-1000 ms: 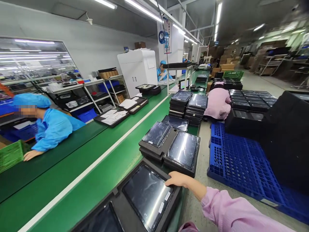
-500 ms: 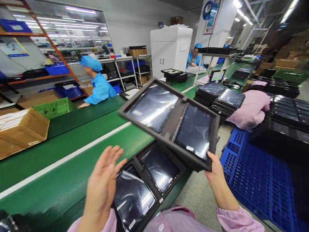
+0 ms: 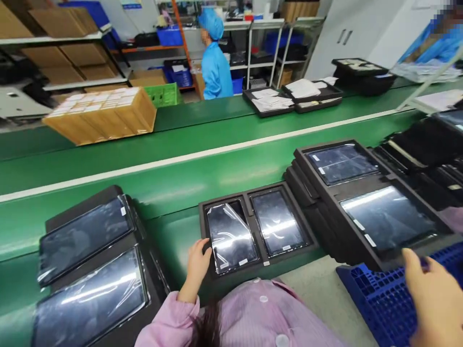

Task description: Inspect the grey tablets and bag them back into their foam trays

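Observation:
My left hand (image 3: 199,263) is at the left edge of a black two-slot tray (image 3: 208,269), its thumb and fingers closed on that edge. Two film-covered screen panels lie in it. The left panel (image 3: 231,236) sits askew, its clear film creased; the right panel (image 3: 278,222) lies flat in its slot. Far to the right, my blurred right hand (image 3: 436,294) is by the near edge of another black tray (image 3: 334,193), thumb and finger apart. That tray, tilted on top of a stack, carries two panels with white labels.
Stacked trays with film-wrapped panels (image 3: 90,284) stand at left on the green conveyor (image 3: 173,178). Beyond are a carton of white items (image 3: 108,118) and trays of white papers (image 3: 273,102). A blue pallet (image 3: 390,294) is at lower right; a person in blue (image 3: 217,67) stands across.
The view has swung left. The tray my right hand held in the air now seems to rest on the right stack. My left hand has come from mid-air to the middle tray's edge.

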`<state>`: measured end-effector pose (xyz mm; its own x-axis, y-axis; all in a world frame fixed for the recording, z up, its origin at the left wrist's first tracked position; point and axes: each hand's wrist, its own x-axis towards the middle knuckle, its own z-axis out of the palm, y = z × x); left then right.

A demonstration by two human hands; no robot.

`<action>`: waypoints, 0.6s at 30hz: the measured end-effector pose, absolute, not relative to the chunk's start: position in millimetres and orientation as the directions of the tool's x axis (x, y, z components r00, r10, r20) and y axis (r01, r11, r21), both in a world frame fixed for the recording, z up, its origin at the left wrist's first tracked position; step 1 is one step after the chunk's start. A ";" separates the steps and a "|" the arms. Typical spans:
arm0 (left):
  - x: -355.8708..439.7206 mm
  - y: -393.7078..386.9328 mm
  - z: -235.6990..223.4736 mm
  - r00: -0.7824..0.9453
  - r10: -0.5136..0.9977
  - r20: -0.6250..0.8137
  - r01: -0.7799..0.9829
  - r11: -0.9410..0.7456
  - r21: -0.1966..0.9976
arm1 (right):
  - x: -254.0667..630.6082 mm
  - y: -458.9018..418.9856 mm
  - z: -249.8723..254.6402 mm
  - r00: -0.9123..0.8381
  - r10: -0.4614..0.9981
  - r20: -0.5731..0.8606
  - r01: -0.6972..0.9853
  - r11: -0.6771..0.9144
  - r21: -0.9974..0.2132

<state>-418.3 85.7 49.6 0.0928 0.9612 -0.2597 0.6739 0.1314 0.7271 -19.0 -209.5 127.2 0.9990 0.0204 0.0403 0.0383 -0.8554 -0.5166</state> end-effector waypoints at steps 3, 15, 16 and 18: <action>-418.4 74.9 31.8 0.081 0.961 -0.264 0.717 0.127 0.685 | -40.6 -168.5 140.7 0.970 0.218 0.104 0.242 -0.886 -0.396; -428.9 50.5 -10.7 0.264 0.908 -0.324 0.843 -0.055 0.534 | -209.1 80.5 35.1 0.225 0.924 -0.310 0.864 -0.336 -0.374; -430.1 48.0 -13.4 0.277 0.907 -0.318 0.845 -0.072 0.530 | -209.8 84.6 32.4 0.221 0.917 -0.332 0.859 -0.344 -0.380; -432.0 43.9 -18.7 0.287 0.911 -0.295 0.844 -0.095 0.528 | -209.1 87.8 32.6 0.198 0.904 -0.380 0.841 -0.355 -0.407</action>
<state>-432.0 43.9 -18.7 0.2871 0.9113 -0.2950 0.8440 -0.0950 0.5279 -209.1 87.8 32.6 0.1976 0.9036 -0.3802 0.8412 -0.3554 -0.4075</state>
